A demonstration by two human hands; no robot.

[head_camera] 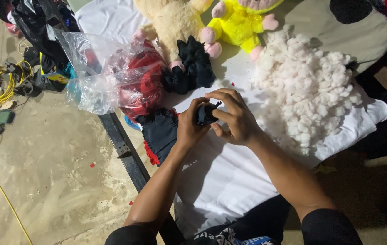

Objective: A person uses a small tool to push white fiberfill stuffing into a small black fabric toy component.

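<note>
Your left hand and right hand are both closed on the small black fabric piece, pinched between them above the white sheet. Its long axis can't be told. The stuffing pile sits just right of your right hand; the dark ruffled cloth lies beside your left wrist.

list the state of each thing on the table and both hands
left hand: closed on small black fabric piece
right hand: pinching the same piece
plastic bag: open, red fabric inside
white stuffing: loose pile
yellow plush toy: lying down
</note>
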